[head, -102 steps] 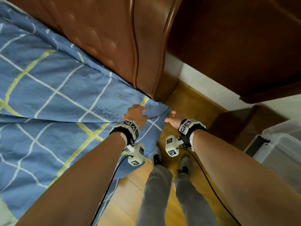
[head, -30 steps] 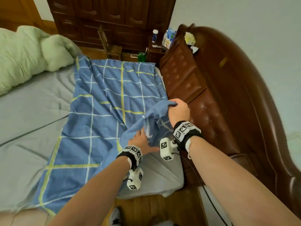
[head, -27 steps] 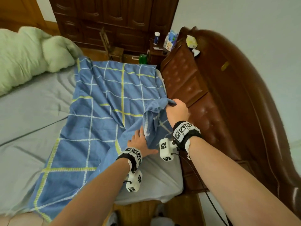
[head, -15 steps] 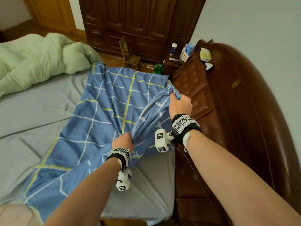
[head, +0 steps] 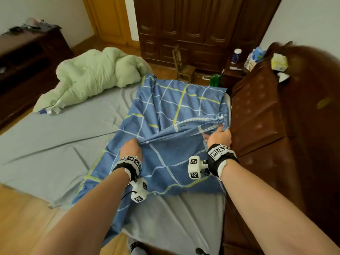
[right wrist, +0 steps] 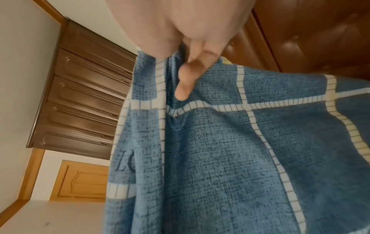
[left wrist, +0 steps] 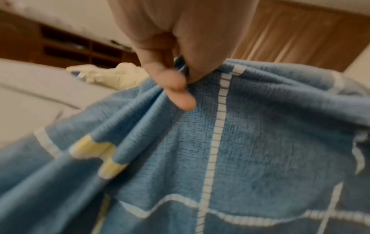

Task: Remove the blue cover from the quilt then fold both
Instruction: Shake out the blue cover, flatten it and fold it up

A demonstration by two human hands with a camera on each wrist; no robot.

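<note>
Where pinched along its lifted edge by left hand (head: 131, 148) and right hand (head: 219, 137), blue cover (head: 176, 109) is judged light, limp, best gripped at corners.

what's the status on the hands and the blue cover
Left hand and right hand both grip the blue cover, lifted over the bed. Green quilt out, unfolded. Nothing in the way.

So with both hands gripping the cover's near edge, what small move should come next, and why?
Probably carry that edge forward over the far half. The left hand and right hand hold the cover lifted and stretched between them, with the rest lying flat on the bed, and the quilt already out.
</note>
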